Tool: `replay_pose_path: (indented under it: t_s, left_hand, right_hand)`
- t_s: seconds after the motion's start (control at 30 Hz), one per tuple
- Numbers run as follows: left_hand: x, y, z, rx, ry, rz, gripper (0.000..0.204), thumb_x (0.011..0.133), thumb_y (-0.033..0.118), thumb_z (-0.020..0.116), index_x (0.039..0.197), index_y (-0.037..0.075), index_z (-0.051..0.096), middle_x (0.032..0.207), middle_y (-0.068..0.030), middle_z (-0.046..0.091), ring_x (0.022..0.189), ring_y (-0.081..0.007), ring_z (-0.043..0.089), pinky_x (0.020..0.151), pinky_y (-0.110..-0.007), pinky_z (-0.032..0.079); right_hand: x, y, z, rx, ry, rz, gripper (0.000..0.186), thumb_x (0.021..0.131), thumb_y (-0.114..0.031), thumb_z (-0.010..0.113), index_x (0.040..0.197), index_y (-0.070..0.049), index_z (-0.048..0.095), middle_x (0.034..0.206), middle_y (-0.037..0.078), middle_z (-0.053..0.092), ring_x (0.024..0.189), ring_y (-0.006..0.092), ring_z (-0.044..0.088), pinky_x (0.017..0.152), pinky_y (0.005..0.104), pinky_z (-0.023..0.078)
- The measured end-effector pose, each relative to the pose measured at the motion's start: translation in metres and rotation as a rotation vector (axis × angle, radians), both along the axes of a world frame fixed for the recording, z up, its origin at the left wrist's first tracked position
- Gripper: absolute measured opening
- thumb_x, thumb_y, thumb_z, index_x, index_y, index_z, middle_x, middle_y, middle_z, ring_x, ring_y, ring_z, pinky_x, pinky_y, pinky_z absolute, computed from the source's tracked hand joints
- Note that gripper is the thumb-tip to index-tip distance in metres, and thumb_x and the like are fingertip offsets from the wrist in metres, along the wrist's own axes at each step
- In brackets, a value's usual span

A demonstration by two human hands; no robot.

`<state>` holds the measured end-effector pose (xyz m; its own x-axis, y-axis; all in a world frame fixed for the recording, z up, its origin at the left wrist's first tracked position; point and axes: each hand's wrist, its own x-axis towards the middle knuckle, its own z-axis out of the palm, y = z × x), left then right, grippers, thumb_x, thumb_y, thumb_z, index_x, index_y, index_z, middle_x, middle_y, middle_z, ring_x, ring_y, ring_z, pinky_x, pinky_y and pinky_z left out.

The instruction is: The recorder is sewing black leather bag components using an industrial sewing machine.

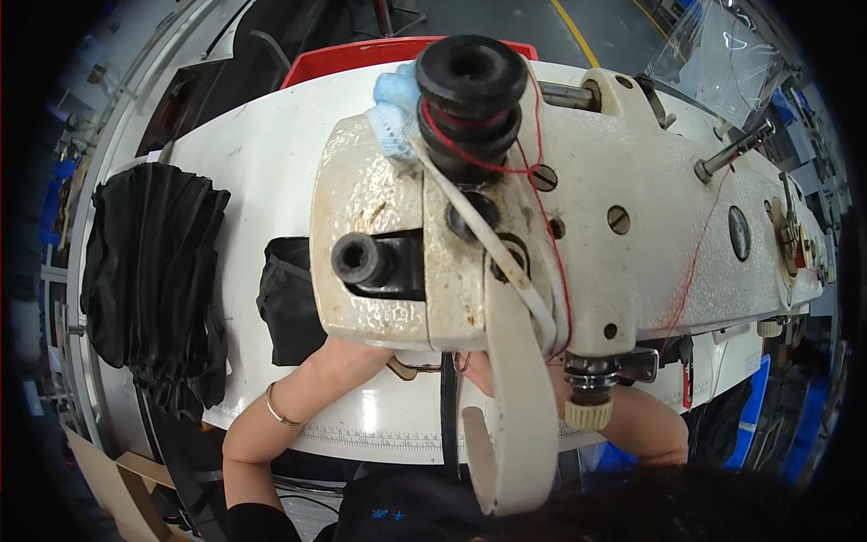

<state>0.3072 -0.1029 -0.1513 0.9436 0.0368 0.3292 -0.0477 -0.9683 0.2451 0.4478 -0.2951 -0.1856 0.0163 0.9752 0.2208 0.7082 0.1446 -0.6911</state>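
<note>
A white sewing machine head [587, 253] with red thread fills the middle of the view and covers most of the work below it. My left hand [359, 356] reaches under its left end, beside a black fabric piece [287, 312] on the white table; its fingers are hidden. My right hand [479, 372] comes in under the machine from the right, only partly visible, with its fingers out of sight. Between the two hands a narrow black strap [449, 411] runs down over the table's front edge. Whether either hand grips the fabric or strap cannot be told.
A thick stack of black fabric pieces [153, 271] lies at the left of the white table [248, 212]. A pale band [524, 397] loops down from the machine. Behind the table stands a red bin [348, 59]. Red-handled snips [687, 381] lie at the right.
</note>
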Motion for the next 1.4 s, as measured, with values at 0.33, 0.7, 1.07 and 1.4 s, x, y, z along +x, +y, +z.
replay_pose_path:
  t_s: [0.33,0.7,1.07,1.4]
  left_hand:
    - [-0.015,-0.013,0.016,-0.051,-0.094,0.017,0.029,0.061,-0.002,0.063,0.090,-0.001,0.066,0.091,-0.0137,0.063,0.086,-0.0327,0.061,0.076,-0.043,0.049]
    - [-0.016,-0.020,0.027,-0.134,-0.009,0.082,0.038,0.064,0.002,0.069,0.102,0.003,0.065,0.097,-0.0127,0.063,0.090,-0.0314,0.061,0.080,-0.042,0.049]
    - [-0.012,-0.024,0.038,-0.154,0.028,0.094,0.038,0.064,0.001,0.067,0.102,0.003,0.064,0.096,-0.0147,0.062,0.089,-0.0324,0.061,0.077,-0.042,0.049]
    - [-0.011,-0.026,0.033,-0.181,0.027,0.055,0.038,0.063,0.000,0.066,0.100,0.002,0.064,0.096,-0.0158,0.062,0.088,-0.0331,0.060,0.075,-0.042,0.049]
  right_hand:
    - [-0.005,0.008,0.007,0.038,-0.150,0.025,0.034,0.083,-0.024,0.057,0.113,-0.008,0.058,0.111,0.013,0.060,0.106,0.0268,0.057,0.092,0.0405,0.043]
    - [0.000,0.011,0.032,0.069,-0.371,0.019,0.034,0.083,-0.025,0.057,0.111,-0.007,0.059,0.110,0.012,0.060,0.105,0.0265,0.057,0.092,0.0405,0.043]
    - [-0.002,0.011,0.027,0.076,-0.222,0.038,0.032,0.081,-0.024,0.057,0.108,-0.006,0.060,0.107,0.011,0.060,0.102,0.0242,0.059,0.084,0.0373,0.049]
    - [-0.004,0.007,0.026,0.047,-0.233,0.097,0.031,0.081,-0.023,0.057,0.107,-0.006,0.061,0.107,0.012,0.060,0.099,0.0238,0.060,0.079,0.0352,0.051]
